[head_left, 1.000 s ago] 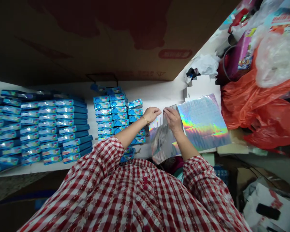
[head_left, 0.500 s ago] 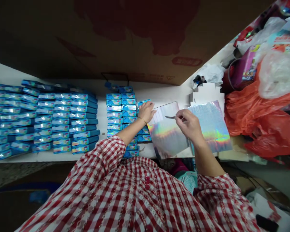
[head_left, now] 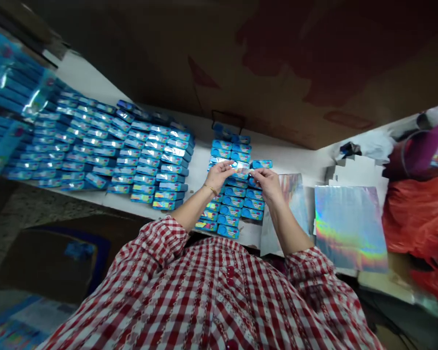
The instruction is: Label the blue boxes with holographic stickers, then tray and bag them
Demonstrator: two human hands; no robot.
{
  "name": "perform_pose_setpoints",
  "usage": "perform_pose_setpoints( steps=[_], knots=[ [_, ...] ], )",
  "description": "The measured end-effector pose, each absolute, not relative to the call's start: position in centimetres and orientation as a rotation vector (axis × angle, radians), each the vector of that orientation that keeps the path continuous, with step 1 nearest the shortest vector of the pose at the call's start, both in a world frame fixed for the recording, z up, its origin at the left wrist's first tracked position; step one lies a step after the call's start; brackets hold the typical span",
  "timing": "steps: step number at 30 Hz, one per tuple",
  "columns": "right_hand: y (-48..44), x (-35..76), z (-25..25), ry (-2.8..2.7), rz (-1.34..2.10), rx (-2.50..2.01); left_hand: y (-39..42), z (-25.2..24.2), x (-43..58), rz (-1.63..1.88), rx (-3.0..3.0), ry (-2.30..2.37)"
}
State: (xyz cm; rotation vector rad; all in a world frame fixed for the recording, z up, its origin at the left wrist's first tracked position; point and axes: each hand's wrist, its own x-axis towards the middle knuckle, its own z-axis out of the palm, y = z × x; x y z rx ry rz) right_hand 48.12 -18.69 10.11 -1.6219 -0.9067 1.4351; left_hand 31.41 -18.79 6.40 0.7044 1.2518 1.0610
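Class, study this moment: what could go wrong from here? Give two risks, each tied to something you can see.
1. The shiny strip, pinched between the left hand and right hand, might curl or crease.
2. Both hands work right above the stack of blue boxes; a slip could topple some.

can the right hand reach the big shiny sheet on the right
Probably yes: the shiny sheet lies uncovered beside the right hand, nothing standing between them, though that hand and the left hand are pinching a small strip.
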Motion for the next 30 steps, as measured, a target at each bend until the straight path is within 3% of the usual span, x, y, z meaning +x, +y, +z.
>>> perform_pose_setpoints(
  steps=[10,30],
  knots=[
    [-14.3,37.6,4.3,-1.170,1.088,-1.774,-13.4,2.8,21.6,1.057,0.879,1.571],
    [-11.9,37.1,3.2,-1.916,0.507,-2.138,-10.3,-1.9,23.4,0.998,0.795,1.719]
  ],
)
